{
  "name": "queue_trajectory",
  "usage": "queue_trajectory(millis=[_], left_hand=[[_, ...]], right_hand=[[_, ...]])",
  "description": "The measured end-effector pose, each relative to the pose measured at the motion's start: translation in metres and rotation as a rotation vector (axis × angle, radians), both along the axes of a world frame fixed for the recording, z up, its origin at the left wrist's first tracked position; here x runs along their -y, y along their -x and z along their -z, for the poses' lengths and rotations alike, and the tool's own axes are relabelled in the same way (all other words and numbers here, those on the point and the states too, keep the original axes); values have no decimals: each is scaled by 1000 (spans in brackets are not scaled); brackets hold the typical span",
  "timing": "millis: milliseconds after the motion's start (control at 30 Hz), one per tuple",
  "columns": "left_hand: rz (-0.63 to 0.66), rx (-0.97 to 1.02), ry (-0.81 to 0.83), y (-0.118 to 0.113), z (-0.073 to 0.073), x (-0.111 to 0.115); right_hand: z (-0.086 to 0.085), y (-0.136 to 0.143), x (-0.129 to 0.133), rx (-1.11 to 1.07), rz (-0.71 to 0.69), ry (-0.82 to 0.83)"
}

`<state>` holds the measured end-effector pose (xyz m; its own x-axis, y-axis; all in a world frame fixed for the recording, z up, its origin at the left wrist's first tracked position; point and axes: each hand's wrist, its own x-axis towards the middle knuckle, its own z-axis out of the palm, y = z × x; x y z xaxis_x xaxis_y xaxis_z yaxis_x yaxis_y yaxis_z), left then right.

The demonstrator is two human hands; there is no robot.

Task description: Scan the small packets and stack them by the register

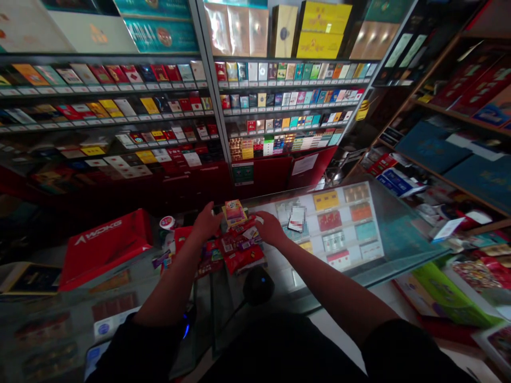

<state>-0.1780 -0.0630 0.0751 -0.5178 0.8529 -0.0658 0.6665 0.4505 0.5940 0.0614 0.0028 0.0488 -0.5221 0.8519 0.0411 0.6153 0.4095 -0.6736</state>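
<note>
A pile of small packets lies on the glass counter, with a large red packet (243,259) at its front and an orange-yellow packet (234,211) at its back. My left hand (207,222) is at the left side of the yellow packet, its thumb pointing toward the packet; what its fingers hold, if anything, is hidden. At the pile's right side, my right hand (269,229) has its fingers bent around the end of a thin red packet (244,225). Purple and red wrappers lie between and below the hands.
On the left of the counter sits a red box (107,247); a small round tub (167,222) is beside it. A black device (258,286) stands before the pile. Shelves of small boxes (275,99) rise behind; a glass display counter (403,234) extends right.
</note>
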Motion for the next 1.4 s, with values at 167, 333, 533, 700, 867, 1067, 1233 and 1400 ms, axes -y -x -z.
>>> queue_trajectory(millis=[167, 333, 533, 700, 867, 1067, 1233, 1400], left_hand=[[54, 51, -23, -20, 15, 0], [77, 98, -56, -35, 22, 3], [60, 119, -30, -38, 25, 6], [42, 116, -32, -39, 21, 7], [48, 129, -73, -47, 7, 10], [115, 154, -116, -71, -11, 16], [214, 221, -119, -96, -8, 19], [328, 250, -145, -120, -4, 23]], right_hand=[[4, 46, -12, 51, -10, -3], [10, 64, -12, 84, -82, 8], [11, 69, -8, 122, -110, 39], [3, 67, -4, 57, -87, 69], [-13, 49, 2, -34, -66, 97], [-26, 10, 19, -157, -2, 129], [-22, -25, 38, -189, 127, 171], [-21, -57, 56, -194, 228, 188]])
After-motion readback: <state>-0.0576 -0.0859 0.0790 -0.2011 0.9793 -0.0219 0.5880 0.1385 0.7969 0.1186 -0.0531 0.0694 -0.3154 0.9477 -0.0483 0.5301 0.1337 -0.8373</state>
